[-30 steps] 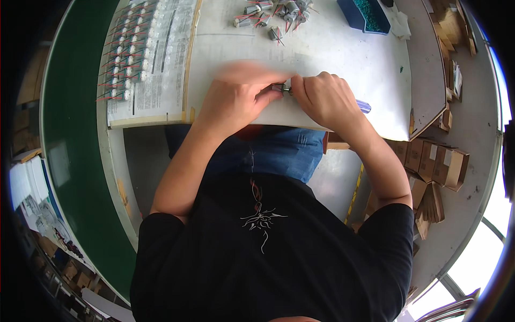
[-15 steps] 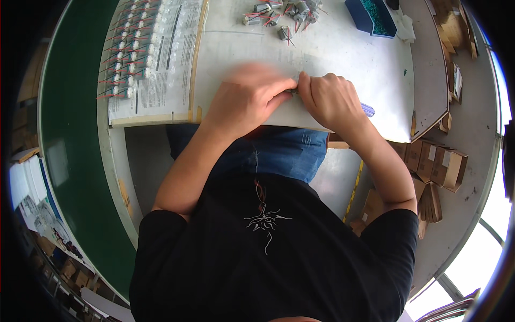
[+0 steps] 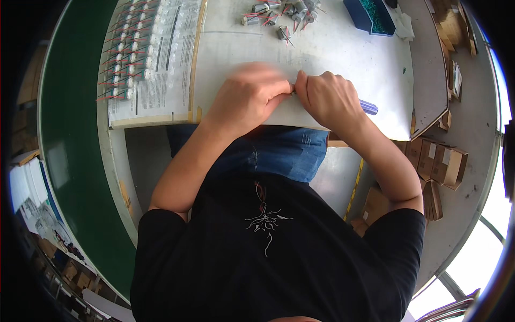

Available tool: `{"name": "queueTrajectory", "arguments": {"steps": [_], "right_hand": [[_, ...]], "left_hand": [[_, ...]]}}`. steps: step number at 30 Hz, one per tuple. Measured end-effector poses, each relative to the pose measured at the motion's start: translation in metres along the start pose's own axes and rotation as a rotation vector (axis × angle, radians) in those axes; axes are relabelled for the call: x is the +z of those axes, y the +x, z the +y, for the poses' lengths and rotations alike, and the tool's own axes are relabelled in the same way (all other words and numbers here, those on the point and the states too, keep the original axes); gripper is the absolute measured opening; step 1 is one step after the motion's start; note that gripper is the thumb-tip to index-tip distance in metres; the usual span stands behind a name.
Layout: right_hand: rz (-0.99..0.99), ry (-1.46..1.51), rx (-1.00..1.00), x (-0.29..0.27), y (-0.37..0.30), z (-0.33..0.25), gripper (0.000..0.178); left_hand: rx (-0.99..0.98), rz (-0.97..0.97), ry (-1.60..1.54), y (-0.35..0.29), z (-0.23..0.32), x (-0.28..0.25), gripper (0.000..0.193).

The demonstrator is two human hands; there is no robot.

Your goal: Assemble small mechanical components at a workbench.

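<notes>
My left hand (image 3: 252, 94) and my right hand (image 3: 330, 96) meet over the white worktop near its front edge. The left thumb and forefinger are pinched together, while its other fingers are smeared by motion. The right hand is curled closed, its thumb against the left fingertips. Whatever lies between the fingertips is too small and covered to make out. A purple-blue handle (image 3: 368, 107) shows beside the right wrist; whether that hand holds it or it lies on the worktop, I cannot tell. Beyond the hands lies a loose group of small grey motors (image 3: 283, 33) with red and black wires.
At the left, rows of small motors with wires (image 3: 131, 56) stand on printed sheets (image 3: 174, 64). A blue bin (image 3: 370, 19) of green small parts sits at the far right, by a white tissue (image 3: 405, 27). Cardboard boxes (image 3: 437, 161) stand off the right side.
Both hands stay together in nearly the same place. The right hand and forearm have shifted very slightly, and more of the purple-blue handle shows. The motors have not moved.
</notes>
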State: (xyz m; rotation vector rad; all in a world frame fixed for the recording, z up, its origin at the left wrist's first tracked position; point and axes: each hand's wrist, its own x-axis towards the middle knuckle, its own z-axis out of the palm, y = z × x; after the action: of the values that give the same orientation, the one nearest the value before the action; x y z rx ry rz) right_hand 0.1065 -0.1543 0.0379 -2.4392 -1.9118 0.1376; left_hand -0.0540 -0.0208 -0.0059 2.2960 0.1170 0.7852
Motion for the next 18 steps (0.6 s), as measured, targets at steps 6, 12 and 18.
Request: {"name": "queueTrajectory", "arguments": {"steps": [6,12,18], "right_hand": [[0.059,0.056,-0.116,0.000,0.005,0.004,0.051],[0.163,0.235,0.166,0.003,-0.015,0.018,0.046],[0.259,0.161,0.334,0.012,-0.011,0.000,0.049]], "left_hand": [[-0.044,0.006,0.029,-0.007,0.005,-0.003,0.014],[-0.060,0.183,0.169,-0.029,0.008,-0.073,0.017],[-0.283,0.228,0.669,-0.091,-0.035,-0.180,0.019]]}}
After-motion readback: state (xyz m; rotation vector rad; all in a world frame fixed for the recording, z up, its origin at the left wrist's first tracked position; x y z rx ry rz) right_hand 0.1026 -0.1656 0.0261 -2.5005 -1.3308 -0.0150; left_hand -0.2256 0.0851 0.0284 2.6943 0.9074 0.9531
